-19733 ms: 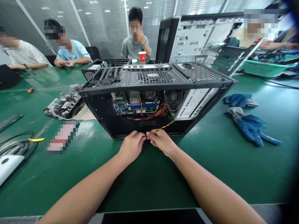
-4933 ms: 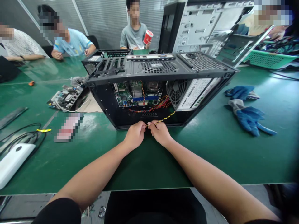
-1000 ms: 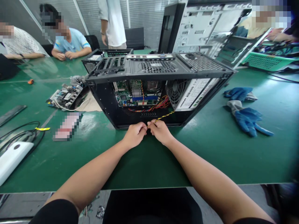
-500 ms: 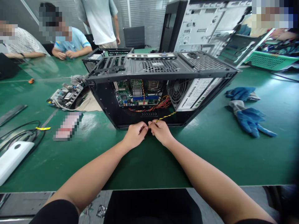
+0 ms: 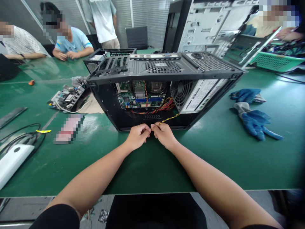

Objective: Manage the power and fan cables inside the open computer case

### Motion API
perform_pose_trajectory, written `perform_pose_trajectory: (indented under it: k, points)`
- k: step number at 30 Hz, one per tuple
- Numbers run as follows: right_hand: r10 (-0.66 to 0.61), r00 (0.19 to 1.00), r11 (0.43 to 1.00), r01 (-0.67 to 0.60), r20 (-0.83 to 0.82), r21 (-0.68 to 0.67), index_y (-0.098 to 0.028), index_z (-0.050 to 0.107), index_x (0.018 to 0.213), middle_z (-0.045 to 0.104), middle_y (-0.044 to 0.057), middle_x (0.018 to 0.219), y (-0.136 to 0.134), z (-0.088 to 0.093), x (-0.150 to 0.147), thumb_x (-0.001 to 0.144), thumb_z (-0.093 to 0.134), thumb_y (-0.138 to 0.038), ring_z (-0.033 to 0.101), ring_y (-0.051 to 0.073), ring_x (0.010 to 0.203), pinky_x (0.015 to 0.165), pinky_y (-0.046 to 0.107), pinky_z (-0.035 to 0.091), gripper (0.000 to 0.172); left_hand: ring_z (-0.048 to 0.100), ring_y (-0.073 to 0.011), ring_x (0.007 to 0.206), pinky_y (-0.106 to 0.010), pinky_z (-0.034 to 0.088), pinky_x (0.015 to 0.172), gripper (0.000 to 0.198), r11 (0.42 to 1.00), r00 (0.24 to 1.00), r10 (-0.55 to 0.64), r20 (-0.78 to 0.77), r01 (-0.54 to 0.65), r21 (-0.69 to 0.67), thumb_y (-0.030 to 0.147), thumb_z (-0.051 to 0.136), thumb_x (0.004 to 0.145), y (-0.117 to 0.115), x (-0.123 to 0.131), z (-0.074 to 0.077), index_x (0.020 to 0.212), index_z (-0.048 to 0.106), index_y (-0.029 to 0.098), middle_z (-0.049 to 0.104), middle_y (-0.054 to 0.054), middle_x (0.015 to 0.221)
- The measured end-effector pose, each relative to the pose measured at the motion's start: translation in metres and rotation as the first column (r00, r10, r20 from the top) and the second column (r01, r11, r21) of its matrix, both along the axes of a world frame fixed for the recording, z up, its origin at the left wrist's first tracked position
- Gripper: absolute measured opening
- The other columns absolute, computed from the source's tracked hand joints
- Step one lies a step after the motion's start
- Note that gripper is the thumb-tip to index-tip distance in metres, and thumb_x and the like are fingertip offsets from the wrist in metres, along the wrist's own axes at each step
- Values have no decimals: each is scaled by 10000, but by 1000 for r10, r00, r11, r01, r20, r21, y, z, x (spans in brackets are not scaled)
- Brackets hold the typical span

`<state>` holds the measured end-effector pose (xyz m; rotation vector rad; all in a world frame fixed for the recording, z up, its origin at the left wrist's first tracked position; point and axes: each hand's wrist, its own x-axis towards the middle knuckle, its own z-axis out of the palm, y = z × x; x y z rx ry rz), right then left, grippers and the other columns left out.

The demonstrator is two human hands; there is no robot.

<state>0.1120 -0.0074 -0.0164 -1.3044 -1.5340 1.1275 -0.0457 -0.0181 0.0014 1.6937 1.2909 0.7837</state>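
Observation:
An open black computer case [image 5: 164, 77] stands on the green table, its open side towards me. Inside it I see a motherboard [image 5: 140, 95], a bundle of coloured wires and a power supply [image 5: 202, 97] with a fan at the right. A twisted yellow-and-black cable [image 5: 171, 118] runs from below the power supply to my hands at the case's lower edge. My right hand [image 5: 164, 135] pinches this cable between thumb and finger. Close beside it, my left hand [image 5: 138, 136] is closed with its fingertips at the cable's end. The very tip is hidden by my fingers.
Blue work gloves [image 5: 254, 122] lie at the right. To the left are a phone [image 5: 69, 128], a white device [image 5: 15, 165], black cables and a pile of parts [image 5: 69, 97]. A green basket [image 5: 274, 62] and another case [image 5: 202, 27] stand behind. Several people are across the table.
Both hands stay nearly in place on the cable; the left fingers shift slightly. Across the table, the standing person has moved a little.

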Motion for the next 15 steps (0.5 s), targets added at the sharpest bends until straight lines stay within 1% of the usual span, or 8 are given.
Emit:
perform_pose_trajectory:
  k: [4,11,15]
  points:
    - [-14,999,1000,13,-34,-26,-215,480,586,482,-32,487,-1,3,-1,874,526,-392,474,118,464,511,260,371,341,576,-66,457,-163,413,456,114,1000,1000,19,22,-20,23,218,533,842,0,0,0,763,594,161,616,34,642]
    - [-33,999,998,31,-33,-60,-211,501,607,501,-29,499,-1,3,-2,866,546,-442,477,115,449,493,257,373,350,583,-82,463,-178,417,461,117,999,999,36,22,-37,32,246,555,840,-1,0,-2,764,597,168,602,35,620]
    - [-37,999,999,37,2,-29,-214,493,590,497,-25,492,0,0,-1,880,528,-447,475,120,459,493,260,363,375,587,-86,471,-187,423,475,113,999,999,33,16,-34,30,243,547,839,-1,0,-2,764,593,171,608,34,630]
